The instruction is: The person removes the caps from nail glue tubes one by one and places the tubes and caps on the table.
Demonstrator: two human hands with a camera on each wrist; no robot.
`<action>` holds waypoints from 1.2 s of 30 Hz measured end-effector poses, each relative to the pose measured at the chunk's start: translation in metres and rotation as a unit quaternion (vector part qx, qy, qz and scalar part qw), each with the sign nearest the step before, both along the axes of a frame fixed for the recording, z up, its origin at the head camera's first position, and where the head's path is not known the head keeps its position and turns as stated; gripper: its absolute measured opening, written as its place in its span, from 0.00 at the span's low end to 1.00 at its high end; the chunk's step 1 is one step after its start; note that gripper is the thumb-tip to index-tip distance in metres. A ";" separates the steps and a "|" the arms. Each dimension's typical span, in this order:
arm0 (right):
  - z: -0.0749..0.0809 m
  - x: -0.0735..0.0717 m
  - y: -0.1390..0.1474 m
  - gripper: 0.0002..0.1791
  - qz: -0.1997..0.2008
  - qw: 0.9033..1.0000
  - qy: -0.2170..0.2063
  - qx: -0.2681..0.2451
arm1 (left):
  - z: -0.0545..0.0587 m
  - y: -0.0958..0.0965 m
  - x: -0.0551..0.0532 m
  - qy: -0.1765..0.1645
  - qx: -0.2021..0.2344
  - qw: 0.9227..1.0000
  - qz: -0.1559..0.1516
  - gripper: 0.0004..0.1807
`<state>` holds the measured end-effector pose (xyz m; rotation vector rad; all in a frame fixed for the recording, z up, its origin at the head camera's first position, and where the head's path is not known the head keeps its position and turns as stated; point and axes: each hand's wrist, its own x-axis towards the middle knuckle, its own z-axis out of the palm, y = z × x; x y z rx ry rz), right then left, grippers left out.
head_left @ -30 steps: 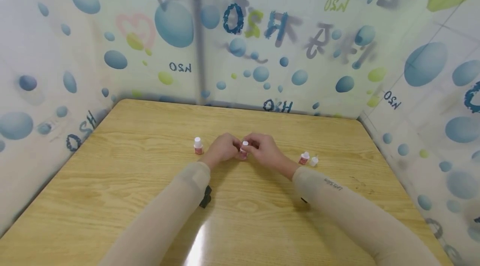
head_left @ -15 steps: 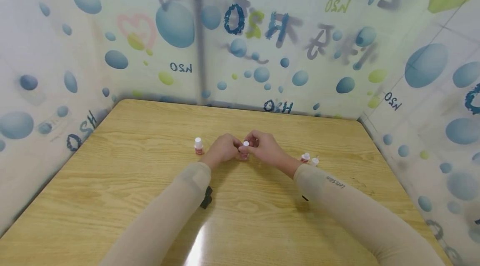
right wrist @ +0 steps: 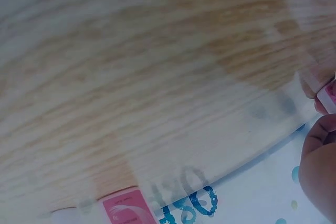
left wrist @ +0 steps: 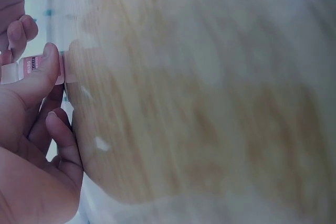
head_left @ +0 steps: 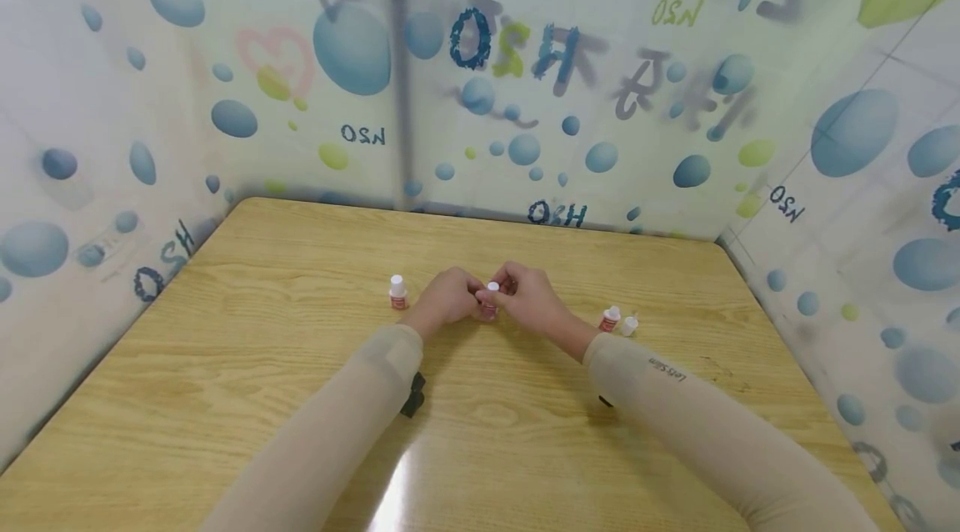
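Observation:
At the middle of the table, both hands meet at a small bottle (head_left: 489, 312) with a pink-red label and a white cap (head_left: 492, 287). My left hand (head_left: 448, 297) holds the bottle low on its body; in the left wrist view the thumb lies across the label (left wrist: 29, 65). From the other side, my right hand (head_left: 529, 298) pinches the bottle near its cap, thumb toward the camera. The bottle stands upright, its base at the tabletop. In the right wrist view, only an edge of the right hand (right wrist: 321, 163) shows, beside the held bottle (right wrist: 329, 96).
Left of the hands stands a similar capped bottle (head_left: 398, 293). To the right are another labelled bottle (head_left: 609, 318) and a small white cap-like piece (head_left: 629, 326) with a thin tip. A black object (head_left: 413, 396) shows beside the left sleeve. Printed sheets wall the wooden table (head_left: 495, 449).
The hands stay around the bottle, with small shifts of the right fingers and thumb at its top. The right forearm dips slightly, then lifts back. The other bottles stay put.

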<state>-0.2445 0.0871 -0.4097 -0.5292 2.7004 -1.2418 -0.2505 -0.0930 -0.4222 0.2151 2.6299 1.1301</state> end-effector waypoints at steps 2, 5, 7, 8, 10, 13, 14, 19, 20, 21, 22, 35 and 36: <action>0.000 0.001 0.000 0.12 -0.002 1.000 0.003 -0.002 | 0.000 0.000 0.000 0.000 0.000 1.000 -0.001 0.09; 0.000 0.002 -0.001 0.12 -0.001 1.000 0.006 -0.004 | 0.001 0.000 0.000 0.001 -0.005 1.000 -0.002 0.10; 0.000 0.002 -0.001 0.11 0.003 1.000 0.010 -0.007 | 0.000 0.000 -0.001 0.003 -0.009 1.000 -0.003 0.10; 0.000 0.002 -0.001 0.10 0.008 1.000 0.012 -0.009 | 0.000 0.000 -0.001 0.004 -0.010 1.000 -0.003 0.11; 0.000 0.002 -0.001 0.09 0.019 1.000 0.018 -0.012 | 0.000 0.000 -0.001 0.005 -0.010 1.000 -0.002 0.11; -0.001 0.002 -0.002 0.06 0.036 0.999 0.024 -0.018 | -0.001 0.000 -0.002 0.003 -0.008 1.000 0.000 0.11; -0.001 0.002 -0.001 0.06 0.041 0.999 0.026 -0.018 | -0.001 0.000 -0.002 0.002 -0.008 1.000 0.001 0.10; -0.002 0.002 0.000 0.06 0.058 0.998 0.031 -0.016 | -0.002 0.000 -0.002 0.005 -0.011 1.000 -0.002 0.09; -0.001 0.002 0.001 0.07 0.062 0.997 0.033 -0.015 | -0.002 0.000 -0.002 0.006 -0.010 1.000 -0.002 0.09; -0.001 0.002 0.001 0.08 0.066 0.997 0.031 -0.015 | -0.002 0.000 -0.003 0.007 -0.009 1.000 -0.002 0.09; -0.001 0.002 0.001 0.09 0.070 0.997 0.032 -0.016 | -0.002 0.000 -0.003 0.007 -0.008 1.000 -0.003 0.09; -0.004 0.004 -0.001 0.14 0.002 0.996 -0.064 -0.054 | -0.002 0.000 0.000 0.002 -0.002 1.000 0.001 0.08; -0.004 0.003 -0.001 0.13 0.001 0.996 -0.067 -0.057 | -0.002 0.000 0.000 0.003 -0.003 1.000 0.001 0.08</action>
